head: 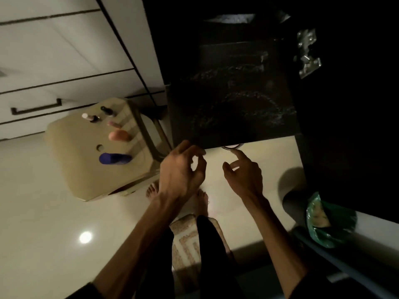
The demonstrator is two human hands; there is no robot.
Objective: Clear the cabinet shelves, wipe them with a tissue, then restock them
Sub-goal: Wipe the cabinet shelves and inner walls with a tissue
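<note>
The dark cabinet shelf was dusty and dim, its depths lost in shadow, and a small round rim under its front edge (mostly hidden) could not be identified. The left hand hovered at that edge with fingers loosely curled on nothing, and the right hand was relaxed, forefinger toward the rim. To the left a beige stool carried blurred bottles; a green bag sat at right.
</note>
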